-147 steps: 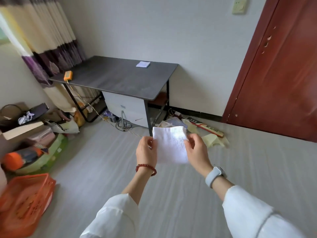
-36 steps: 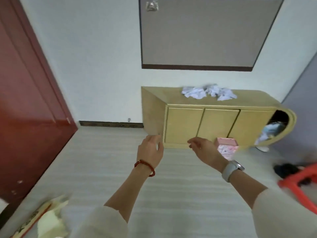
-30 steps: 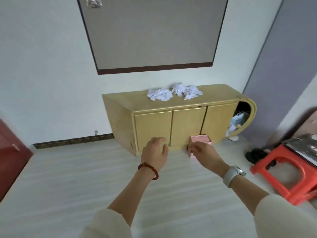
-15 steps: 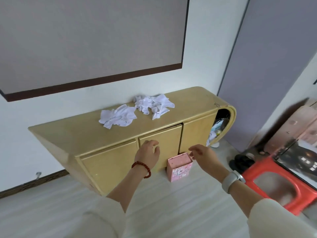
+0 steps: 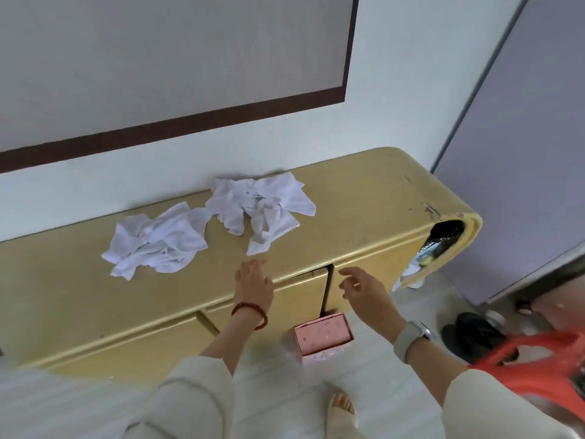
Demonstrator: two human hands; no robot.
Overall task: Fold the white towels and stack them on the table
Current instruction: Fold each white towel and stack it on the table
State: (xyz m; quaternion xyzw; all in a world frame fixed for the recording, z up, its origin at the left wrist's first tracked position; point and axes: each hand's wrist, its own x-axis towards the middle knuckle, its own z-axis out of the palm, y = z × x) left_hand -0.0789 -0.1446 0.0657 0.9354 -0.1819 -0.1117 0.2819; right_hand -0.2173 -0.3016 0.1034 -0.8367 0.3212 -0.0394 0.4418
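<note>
We stand before a long yellow cabinet [image 5: 364, 198] whose top serves as our counter. Two crumpled heaps of white towels lie on it: the right heap [image 5: 262, 207] at about 12 o'clock from our hands, the left heap [image 5: 155, 239] at 10 o'clock, the two just touching. On the floor at 5 o'clock sits a small pink box [image 5: 323, 337], against the cabinet's front. Our left hand [image 5: 253, 283] hovers over the counter's front edge, just short of the right heap, fingers loose and holding nothing. Our right hand [image 5: 364, 289] hangs before the cabinet doors, fingers relaxed, likewise empty.
</note>
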